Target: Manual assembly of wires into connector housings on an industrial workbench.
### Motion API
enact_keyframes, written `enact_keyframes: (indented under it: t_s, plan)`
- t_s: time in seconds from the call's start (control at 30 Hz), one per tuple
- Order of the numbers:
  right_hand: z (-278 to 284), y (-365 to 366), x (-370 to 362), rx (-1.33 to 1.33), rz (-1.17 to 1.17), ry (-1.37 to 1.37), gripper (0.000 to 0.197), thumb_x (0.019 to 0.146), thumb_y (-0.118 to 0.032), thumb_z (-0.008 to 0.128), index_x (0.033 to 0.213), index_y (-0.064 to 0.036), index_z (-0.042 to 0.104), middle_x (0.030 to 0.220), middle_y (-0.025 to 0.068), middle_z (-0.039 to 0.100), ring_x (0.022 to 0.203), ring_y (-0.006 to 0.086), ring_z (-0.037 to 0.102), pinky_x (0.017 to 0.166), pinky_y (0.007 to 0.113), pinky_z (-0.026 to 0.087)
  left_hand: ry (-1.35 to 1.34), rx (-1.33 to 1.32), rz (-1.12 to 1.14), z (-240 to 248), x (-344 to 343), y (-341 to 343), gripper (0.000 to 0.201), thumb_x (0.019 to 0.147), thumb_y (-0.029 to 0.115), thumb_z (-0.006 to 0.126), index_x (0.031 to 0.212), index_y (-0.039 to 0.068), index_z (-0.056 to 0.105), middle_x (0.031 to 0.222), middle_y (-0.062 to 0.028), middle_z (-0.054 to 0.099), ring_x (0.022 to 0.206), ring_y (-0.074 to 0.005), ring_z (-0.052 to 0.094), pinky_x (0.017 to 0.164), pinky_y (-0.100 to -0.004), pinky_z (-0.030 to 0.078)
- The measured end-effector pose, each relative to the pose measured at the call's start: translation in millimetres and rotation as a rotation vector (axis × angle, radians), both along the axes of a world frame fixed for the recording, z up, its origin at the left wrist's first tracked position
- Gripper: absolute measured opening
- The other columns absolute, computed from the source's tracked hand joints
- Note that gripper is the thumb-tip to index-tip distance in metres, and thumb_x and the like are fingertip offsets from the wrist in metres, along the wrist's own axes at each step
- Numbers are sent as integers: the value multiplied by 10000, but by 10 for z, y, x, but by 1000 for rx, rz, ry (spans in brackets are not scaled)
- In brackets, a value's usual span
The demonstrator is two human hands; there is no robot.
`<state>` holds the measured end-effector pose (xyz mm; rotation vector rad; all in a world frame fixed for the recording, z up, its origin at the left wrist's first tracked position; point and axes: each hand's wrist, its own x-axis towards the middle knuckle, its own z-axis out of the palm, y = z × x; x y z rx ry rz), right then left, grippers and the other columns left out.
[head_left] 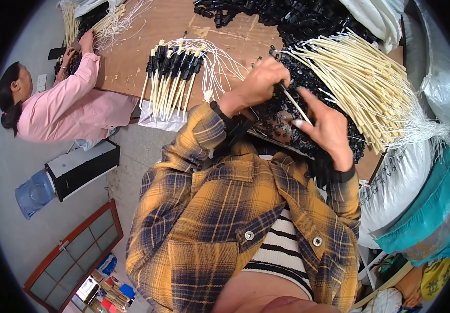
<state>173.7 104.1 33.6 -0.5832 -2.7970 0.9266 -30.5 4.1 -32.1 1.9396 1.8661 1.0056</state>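
Note:
My left hand [264,79] is closed around the upper end of a thin cream-coloured tube [297,107]; a dark bit shows where the tube meets the fingers. The tube slants down to the right. My right hand [330,124] is by its lower end, thumb and forefinger apart on either side. Under both hands spreads a heap of small black plastic pieces [282,121] on the wooden table [235,36]. To the right lies a large bundle of cream tubes [363,86] with white wires. A bunch of tubes with black fittings [175,65] rests at the left.
Larger black plastic fittings [308,23] are piled at the table's far side. White sacks [397,182] and a teal sack [423,214] crowd the right. A co-worker in a pink shirt [68,112] handles wired tubes at the far left. A water dispenser [81,167] lies below.

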Motion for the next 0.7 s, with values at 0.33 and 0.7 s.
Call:
enact_keyframes:
  t_s: [0.33,0.7]
  plan:
    - [-266,218,95,-249,-304,250,96,759,-7,632,854,-21,634,942,52,677,668,87,569,564,229,436,34,0,18,342,312,-62,158,841,162,600,997,141,613,771,-58,574,642,-218,608,572,-356,511]
    - [-281,-189,-144,-130,-168,111,184,791,-167,719,922,-74,629,647,84,575,543,196,581,507,304,443,-650,-257,266,225,282,-90,245,826,16,603,1065,37,652,777,9,658,653,-73,566,600,-237,472]
